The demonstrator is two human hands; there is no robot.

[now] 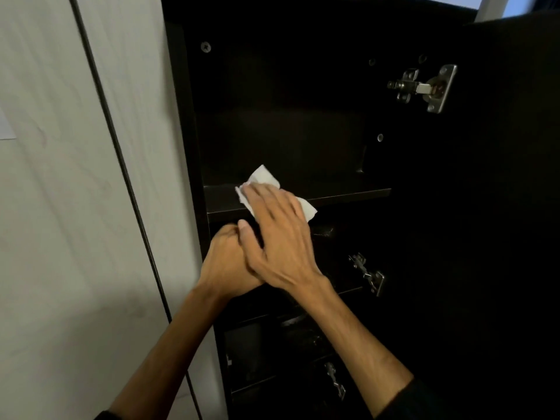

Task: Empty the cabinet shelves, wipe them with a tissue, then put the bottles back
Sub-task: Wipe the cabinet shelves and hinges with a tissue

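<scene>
Right hand (280, 237) flat on a white tissue (266, 184), fingers straight and together, pressing it onto the front edge of a dark shelf (339, 195) inside the black cabinet (288, 101). Tissue spread on the left half of that shelf, one corner sticking out far of the fingertips, another peeking out to the right of the hand and hanging just over the shelf edge. Left hand (225, 265) just below the shelf, near the cabinet's left wall, partly covered by the right hand; fingers curled in, but cannot tell whether anything is held. Both forearms reaching up from the near bottom of the view and crossing at the wrists. Cabinet door (500, 207) swung open on the right, with a metal hinge (422, 87) high up and a second hinge (368, 274) lower down. Lower shelves too dark to make out. Pale wall (75, 177) to the left of the cabinet, a thin dark cable (121, 159) running down it
</scene>
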